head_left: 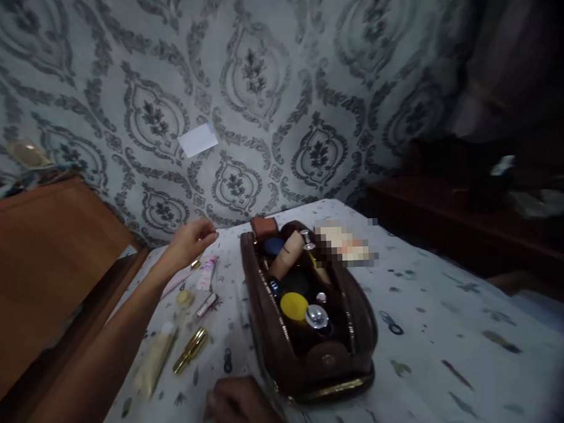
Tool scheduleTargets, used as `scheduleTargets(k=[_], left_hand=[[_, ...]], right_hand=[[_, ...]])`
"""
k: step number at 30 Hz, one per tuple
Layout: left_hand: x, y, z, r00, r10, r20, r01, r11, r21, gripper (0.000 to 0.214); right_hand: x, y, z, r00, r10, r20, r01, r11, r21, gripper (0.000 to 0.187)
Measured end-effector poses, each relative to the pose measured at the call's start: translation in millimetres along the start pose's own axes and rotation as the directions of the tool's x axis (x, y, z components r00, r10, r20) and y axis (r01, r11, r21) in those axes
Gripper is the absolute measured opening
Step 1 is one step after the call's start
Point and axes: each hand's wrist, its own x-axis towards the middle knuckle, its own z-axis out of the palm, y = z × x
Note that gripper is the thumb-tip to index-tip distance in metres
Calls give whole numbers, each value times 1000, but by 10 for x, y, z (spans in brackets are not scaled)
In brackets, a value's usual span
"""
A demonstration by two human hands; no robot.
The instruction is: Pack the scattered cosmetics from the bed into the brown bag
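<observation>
Right hand (242, 409), grip hidden, rests beside an open brown pouch (310, 352) while left hand (190, 241) hovers, loosely open, above a pink tube (207, 273).

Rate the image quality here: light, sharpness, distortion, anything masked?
Head view: dim overall, the right side falling to near black; light is best on the bag and the left hand; the right hand at the bottom edge is shadowed and soft; the wallpaper pattern bows from the wide lens; a pixelated patch masks something beside the bag.
</observation>
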Motion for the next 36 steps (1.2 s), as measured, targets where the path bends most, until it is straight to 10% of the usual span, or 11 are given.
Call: scheduleTargets(k=[11,22,36], left_hand=[[-1232,-1432,59,855,-511,-95,514,805,296,15],[-1471,-1600,530,835,-537,-119,538,753,378,34],[-1776,-1831,714,763,-598,-247,623,782,32,34]], right_hand=[[125,-150,4,995,38,94,-63,958,281,71],[190,-144,2,995,30,94,-63,927,370,66],[188,-160,-29,996,55,68,-77,913,401,61]])
